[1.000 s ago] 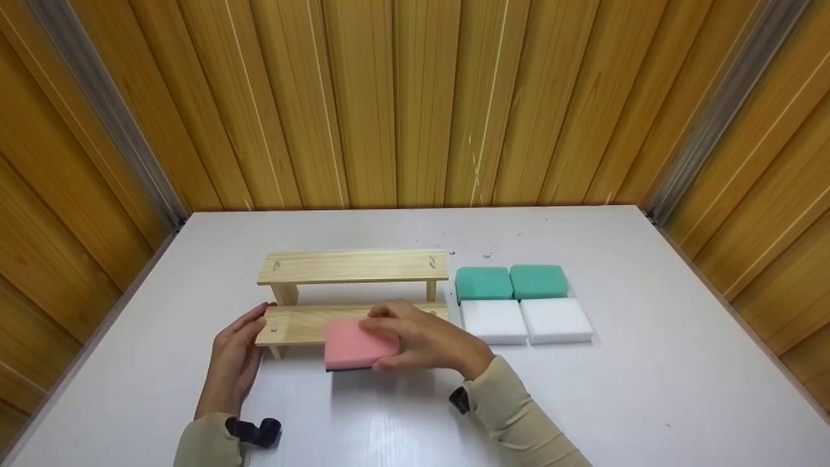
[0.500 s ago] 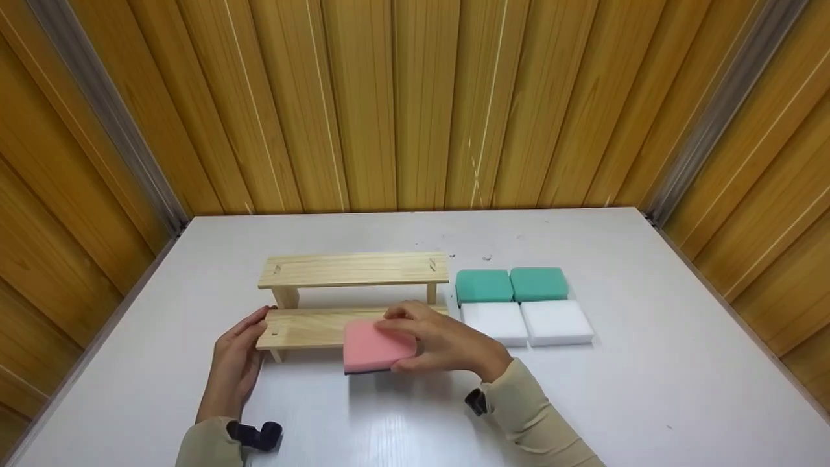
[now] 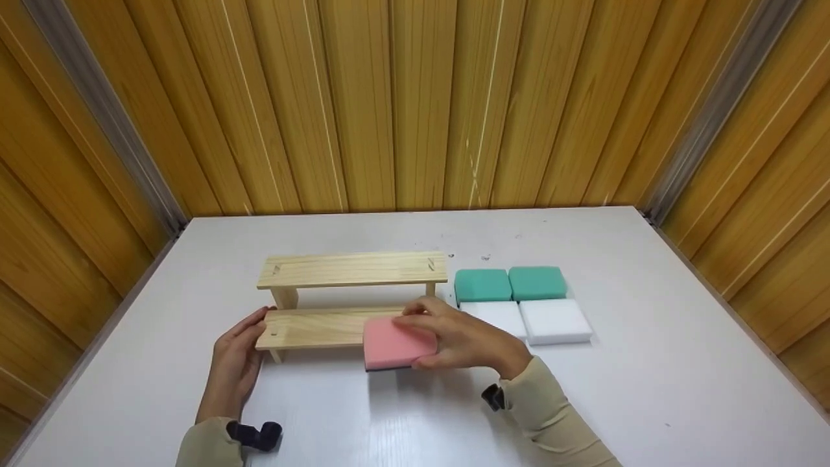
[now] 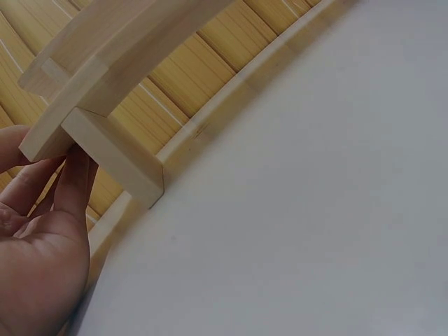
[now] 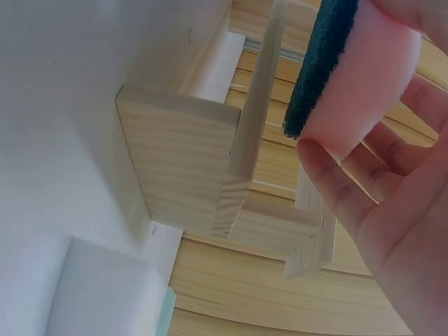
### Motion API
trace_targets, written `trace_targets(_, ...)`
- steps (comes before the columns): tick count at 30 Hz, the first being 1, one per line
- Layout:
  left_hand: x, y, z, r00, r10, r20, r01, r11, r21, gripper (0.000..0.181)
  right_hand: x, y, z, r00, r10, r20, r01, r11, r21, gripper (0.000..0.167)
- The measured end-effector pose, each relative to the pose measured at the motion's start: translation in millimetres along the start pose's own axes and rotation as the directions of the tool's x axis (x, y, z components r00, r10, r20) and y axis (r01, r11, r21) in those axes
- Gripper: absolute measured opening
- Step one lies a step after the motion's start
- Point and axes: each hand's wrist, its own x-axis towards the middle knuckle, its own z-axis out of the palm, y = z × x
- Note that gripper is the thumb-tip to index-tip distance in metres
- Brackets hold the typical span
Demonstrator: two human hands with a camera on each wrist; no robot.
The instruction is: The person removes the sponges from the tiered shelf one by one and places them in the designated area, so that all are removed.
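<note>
A pink sponge (image 3: 397,344) with a dark green scouring layer underneath is gripped in my right hand (image 3: 463,337). It hangs over the front edge of the lower board of a two-tier wooden shelf (image 3: 318,329), apart from the wood in the right wrist view, where the scouring layer (image 5: 318,66) faces the board. At the shelf's left end my left hand (image 3: 237,357) pinches the lower board, the thumb above and the fingers underneath in the left wrist view. The board's right part is hidden behind my right hand.
Right of the shelf, two green sponges (image 3: 483,285) lie side by side, with two white foam blocks (image 3: 556,321) in front, one partly covered by my right hand. All stand on a white table (image 3: 648,389) with wood-patterned walls (image 3: 421,110) behind and beside it.
My right hand has slid the pink sponge steadily to the right along the front of the lower board. My left hand keeps its place at the shelf's left end.
</note>
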Motion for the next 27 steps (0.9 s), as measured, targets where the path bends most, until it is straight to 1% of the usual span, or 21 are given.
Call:
trace_targets(5, 0.8, 1.4, 0.6, 1.0, -0.006, 0.001, 0.006, 1.0, -0.02, 0.045, -5.2, 3.3, -4.7, 1.0, 0.026, 0.011, -0.026, 0.999, 0.024, 0.063)
trace_targets(8, 0.9, 2.0, 0.6, 1.0, -0.008, 0.0, 0.008, 1.0, -0.021, 0.043, -8.8, 5.4, -6.9, 1.0, 0.027, 0.005, -0.027, 0.999, 0.036, 0.064)
trace_targets(11, 0.9, 1.0, -0.3, 1.0, -0.008, -0.002, 0.008, 1.0, -0.012, 0.046, -14.0, 7.2, -8.1, 1.0, 0.013, -0.007, -0.013, 0.999, 0.042, 0.064)
trace_targets(17, -1.2, -3.2, -2.6, 1.0, -0.016, -0.008, 0.017, 0.999, 0.047, 0.049, -27.3, 12.6, -6.4, 1.0, 0.01, -0.011, -0.01, 0.999, 0.03, 0.065)
trace_targets(20, -0.9, -3.5, -2.3, 1.0, -0.016, -0.003, 0.016, 0.999, 0.038, 0.049, -32.6, 15.4, -7.4, 1.0, 0.014, -0.011, -0.013, 1.0, 0.014, 0.065)
trace_targets(27, 0.9, 0.0, 0.5, 1.0, -0.024, -0.015, 0.024, 1.0, 0.011, 0.047, -40.1, 17.7, -17.4, 0.994, 0.104, 0.035, -0.105, 0.994, 0.035, 0.068)
